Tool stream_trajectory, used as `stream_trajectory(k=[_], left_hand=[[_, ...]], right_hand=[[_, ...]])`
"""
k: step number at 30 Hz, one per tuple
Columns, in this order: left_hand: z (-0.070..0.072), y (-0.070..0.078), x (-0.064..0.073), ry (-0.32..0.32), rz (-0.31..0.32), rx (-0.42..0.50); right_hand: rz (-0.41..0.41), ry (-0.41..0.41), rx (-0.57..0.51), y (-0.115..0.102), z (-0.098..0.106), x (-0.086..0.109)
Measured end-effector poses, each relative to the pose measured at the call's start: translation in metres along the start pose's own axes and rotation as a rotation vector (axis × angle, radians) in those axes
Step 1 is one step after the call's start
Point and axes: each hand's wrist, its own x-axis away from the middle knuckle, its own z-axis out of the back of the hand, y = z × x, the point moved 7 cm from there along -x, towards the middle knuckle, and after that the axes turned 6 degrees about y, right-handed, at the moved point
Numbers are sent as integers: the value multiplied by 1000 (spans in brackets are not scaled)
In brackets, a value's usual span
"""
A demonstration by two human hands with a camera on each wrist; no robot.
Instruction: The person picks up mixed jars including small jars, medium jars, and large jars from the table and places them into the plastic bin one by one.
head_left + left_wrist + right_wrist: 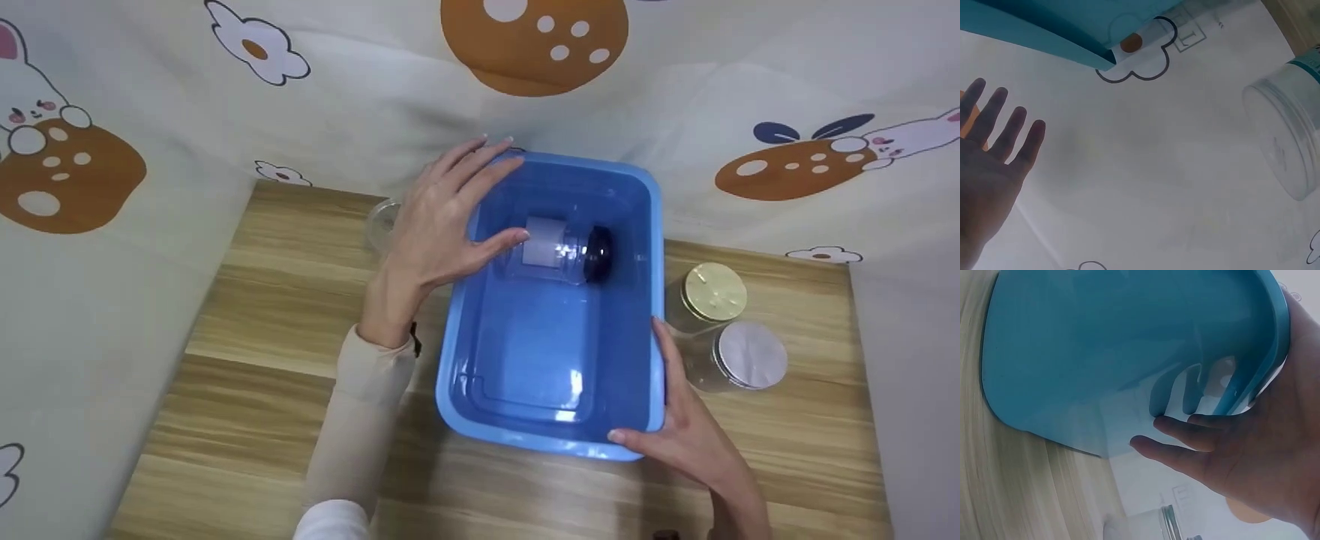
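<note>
A blue plastic tub (480,431) stands on the wooden surface, its long sides running away from me. Inside, toward its far end, a clear jar (545,251) with a dark lid and a pale label lies on its side. My left hand (439,217) is spread over the far left rim with straight fingers; in the left wrist view the same hand (994,163) shows nothing in its palm. At the near right corner, my right hand (694,431) grips the tub, thumb over the rim and fingers against the outer wall (1072,354).
Right of the tub stand two clear jars, one with a gold lid (716,291), one with a silvery lid (752,355). Another clear container (381,219) is partly hidden behind my left hand. Printed cloth walls (360,105) enclose the wooden surface (255,300).
</note>
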Motion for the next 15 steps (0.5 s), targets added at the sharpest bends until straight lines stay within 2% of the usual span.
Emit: stream_trajectory(k=[3,6,15], left_hand=[[2,-6,5,17,14,-14],[5,-14,11,26,55,-15],[9,-32,24,46,171,42]], right_hand=[[5,0,2,-1,-1,0],[18,1,3,-2,-2,2],[41,-4,-6,-3,-4,6]])
